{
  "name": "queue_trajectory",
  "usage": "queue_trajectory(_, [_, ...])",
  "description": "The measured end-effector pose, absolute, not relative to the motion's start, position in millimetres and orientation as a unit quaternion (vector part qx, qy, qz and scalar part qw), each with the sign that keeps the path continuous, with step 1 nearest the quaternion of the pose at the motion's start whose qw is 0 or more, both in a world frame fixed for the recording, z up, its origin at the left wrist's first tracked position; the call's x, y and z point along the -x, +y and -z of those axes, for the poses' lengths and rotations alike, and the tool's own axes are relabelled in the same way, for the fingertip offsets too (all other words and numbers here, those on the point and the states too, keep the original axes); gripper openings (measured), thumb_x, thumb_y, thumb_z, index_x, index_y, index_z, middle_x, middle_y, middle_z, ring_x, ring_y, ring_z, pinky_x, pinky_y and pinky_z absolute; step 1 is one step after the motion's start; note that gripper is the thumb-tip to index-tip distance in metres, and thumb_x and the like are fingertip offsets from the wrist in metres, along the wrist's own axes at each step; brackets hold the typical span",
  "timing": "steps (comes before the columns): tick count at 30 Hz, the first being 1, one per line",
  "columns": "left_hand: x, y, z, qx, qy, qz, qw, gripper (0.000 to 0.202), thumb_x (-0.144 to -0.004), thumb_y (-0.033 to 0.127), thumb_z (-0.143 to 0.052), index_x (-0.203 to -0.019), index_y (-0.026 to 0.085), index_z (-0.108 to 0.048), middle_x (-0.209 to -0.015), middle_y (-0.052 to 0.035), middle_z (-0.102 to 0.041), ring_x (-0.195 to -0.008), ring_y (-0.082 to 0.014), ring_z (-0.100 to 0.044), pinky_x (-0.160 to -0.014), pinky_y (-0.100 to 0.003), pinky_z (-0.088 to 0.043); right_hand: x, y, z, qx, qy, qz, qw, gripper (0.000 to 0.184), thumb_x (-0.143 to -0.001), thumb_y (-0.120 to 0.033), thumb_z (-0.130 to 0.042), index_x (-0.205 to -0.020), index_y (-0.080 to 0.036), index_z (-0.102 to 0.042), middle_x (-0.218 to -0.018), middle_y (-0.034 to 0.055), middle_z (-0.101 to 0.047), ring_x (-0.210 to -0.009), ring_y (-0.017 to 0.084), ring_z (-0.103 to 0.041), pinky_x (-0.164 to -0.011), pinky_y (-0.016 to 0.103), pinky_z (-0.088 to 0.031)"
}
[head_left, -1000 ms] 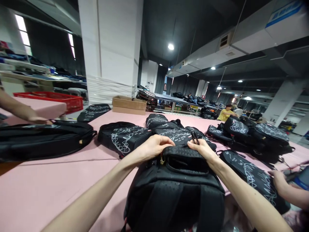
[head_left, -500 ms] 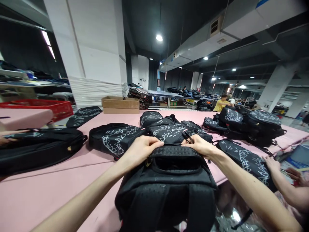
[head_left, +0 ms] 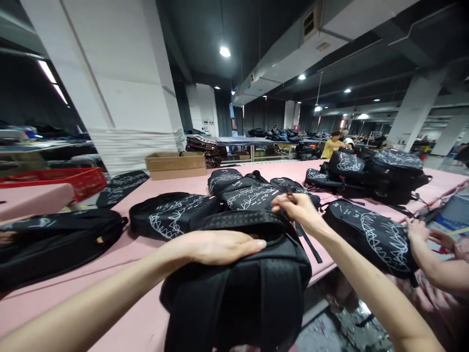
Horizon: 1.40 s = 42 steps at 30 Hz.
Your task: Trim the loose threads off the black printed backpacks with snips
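A black backpack [head_left: 234, 298] stands in front of me with its straps and back panel toward me. My left hand [head_left: 220, 246] lies across its top by the carry handle [head_left: 238, 218]. The thumb is stretched along the edge and the other fingers are partly hidden in the handle opening, holding the bag. Just above the right end of the handle, my right hand [head_left: 296, 208] is closed around small black thread snips [head_left: 291, 196], smeared by motion. Black backpacks with white scribble print [head_left: 249, 195] lie right behind the bag.
The pink table [head_left: 120, 278] carries more backpacks [head_left: 370, 237] and a pile at the right [head_left: 384, 176]. A cardboard box [head_left: 176, 166] stands at the back beside a white pillar [head_left: 120, 73]. Another person's hand [head_left: 417, 232] touches a backpack at right. A red crate [head_left: 88, 181] is at left.
My left hand has moved from the bag's top edge down onto the handle opening. My right hand has lifted off the edge with the snips. The bag has tilted and shifted slightly left in view.
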<state>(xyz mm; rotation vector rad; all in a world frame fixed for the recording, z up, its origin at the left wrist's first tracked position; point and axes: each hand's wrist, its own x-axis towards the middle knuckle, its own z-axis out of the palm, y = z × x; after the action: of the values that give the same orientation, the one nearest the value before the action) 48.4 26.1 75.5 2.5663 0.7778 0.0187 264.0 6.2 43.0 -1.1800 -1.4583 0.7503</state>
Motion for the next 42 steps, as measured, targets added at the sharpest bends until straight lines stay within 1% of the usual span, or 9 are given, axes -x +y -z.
queue_trajectory(2, [-45.6, 33.2, -76.5, -0.914, 0.294, 0.040, 0.275, 0.060, -0.087, 0.059, -0.023, -0.099, 0.019, -0.065, -0.109, -0.0016, -0.065, -0.094, -0.0164, -0.058, -0.084, -0.022, -0.040, -277.5, -22.7, -35.0, 0.512, -0.594, -0.293, 0.547, 0.038, -0.076, -0.049, -0.054, -0.063, -0.013, -0.061, -0.051, 0.0000, -0.053, -0.044, 0.008, -0.038, -0.044, 0.022, -0.028])
queue_trajectory(5, [-48.6, 41.1, -76.2, -0.897, 0.300, 0.087, 0.312, 0.066, -0.084, 0.064, -0.021, -0.081, 0.015, -0.065, -0.091, -0.0018, -0.067, -0.079, -0.0164, -0.057, -0.075, -0.023, -0.042, -280.6, -67.6, -14.4, 0.523, -0.665, -0.367, 0.387, 0.028, -0.076, -0.035, -0.056, -0.059, -0.014, -0.060, -0.054, 0.0005, -0.054, -0.054, 0.011, -0.046, -0.052, 0.023, -0.035])
queue_trajectory(8, [-53.0, 38.8, -77.2, -0.905, 0.265, 0.050, 0.327, 0.061, -0.082, 0.064, -0.028, -0.066, 0.016, -0.061, -0.071, 0.0001, -0.063, -0.064, -0.0142, -0.052, -0.065, -0.022, -0.042, -261.5, -88.4, 8.2, 0.523, -0.662, -0.409, 0.348, 0.023, -0.070, -0.030, -0.058, -0.056, -0.016, -0.049, -0.055, -0.0033, -0.044, -0.056, 0.010, -0.040, -0.051, 0.022, -0.031])
queue_trajectory(14, [-5.3, -9.3, -68.7, -0.843, 0.344, -0.353, 0.215, 0.040, -0.079, 0.052, -0.044, -0.083, 0.020, -0.067, -0.087, -0.0039, -0.068, -0.082, -0.0193, -0.059, -0.077, -0.026, -0.044, -234.4, -68.3, 31.6, 0.564, -0.586, -0.350, 0.463, 0.039, -0.070, -0.045, -0.055, -0.056, -0.021, -0.027, -0.056, -0.0055, -0.024, -0.052, 0.008, -0.021, -0.047, 0.024, -0.021])
queue_trajectory(17, [31.2, -29.3, -39.2, -0.738, 0.453, -0.456, 0.203, 0.038, -0.080, 0.051, -0.044, -0.079, 0.019, -0.066, -0.077, -0.0045, -0.068, -0.071, -0.0185, -0.061, -0.066, -0.026, -0.047, -236.7, -60.4, 35.1, 0.567, -0.591, -0.339, 0.462, 0.042, -0.068, -0.049, -0.055, -0.056, -0.022, -0.025, -0.054, -0.0058, -0.022, -0.050, 0.009, -0.020, -0.045, 0.024, -0.019])
queue_trajectory(22, [41.1, -40.9, 11.6, -0.718, 0.522, -0.413, 0.204, 0.041, -0.082, 0.049, -0.043, -0.061, 0.017, -0.058, -0.056, -0.0009, -0.060, -0.052, -0.0144, -0.055, -0.048, -0.022, -0.041, -236.1, -64.1, 32.7, 0.578, -0.604, -0.301, 0.458, 0.043, -0.067, -0.049, -0.052, -0.055, -0.023, -0.020, -0.053, -0.0060, -0.019, -0.049, 0.009, -0.020, -0.045, 0.025, -0.018])
queue_trajectory(27, [13.1, -44.0, 7.4, -0.702, 0.480, -0.520, -0.076, 0.024, -0.084, 0.038, -0.050, -0.086, 0.019, -0.064, -0.083, -0.0034, -0.065, -0.072, -0.0154, -0.058, -0.063, -0.024, -0.043, -241.2, -72.3, 28.3, 0.580, -0.659, -0.258, 0.403, 0.045, -0.073, -0.051, -0.048, -0.054, -0.022, -0.019, -0.054, -0.0052, -0.018, -0.050, 0.009, -0.018, -0.046, 0.025, -0.017])
queue_trajectory(29, [3.2, -41.0, 0.7, -0.731, 0.418, -0.522, -0.136, 0.018, -0.086, 0.032, -0.051, -0.086, 0.020, -0.065, -0.084, -0.0038, -0.063, -0.078, -0.0160, -0.057, -0.068, -0.025, -0.043, -245.4, -74.2, 27.0, 0.581, -0.683, -0.230, 0.379, 0.046, -0.076, -0.054, -0.045, -0.055, -0.022, -0.020, -0.055, -0.0046, -0.019, -0.052, 0.009, -0.020, -0.048, 0.025, -0.017])
queue_trajectory(42, [-17.9, -30.6, -22.1, -0.810, 0.406, -0.388, -0.168, 0.018, -0.085, 0.022, -0.051, -0.070, 0.018, -0.061, -0.074, -0.0022, -0.057, -0.071, -0.0154, -0.049, -0.060, -0.028, -0.037, -249.8, -67.1, 26.0, 0.577, -0.729, -0.146, 0.339, 0.050, -0.081, -0.061, -0.036, -0.054, -0.020, -0.024, -0.051, -0.0030, -0.028, -0.050, 0.010, -0.028, -0.046, 0.024, -0.021])
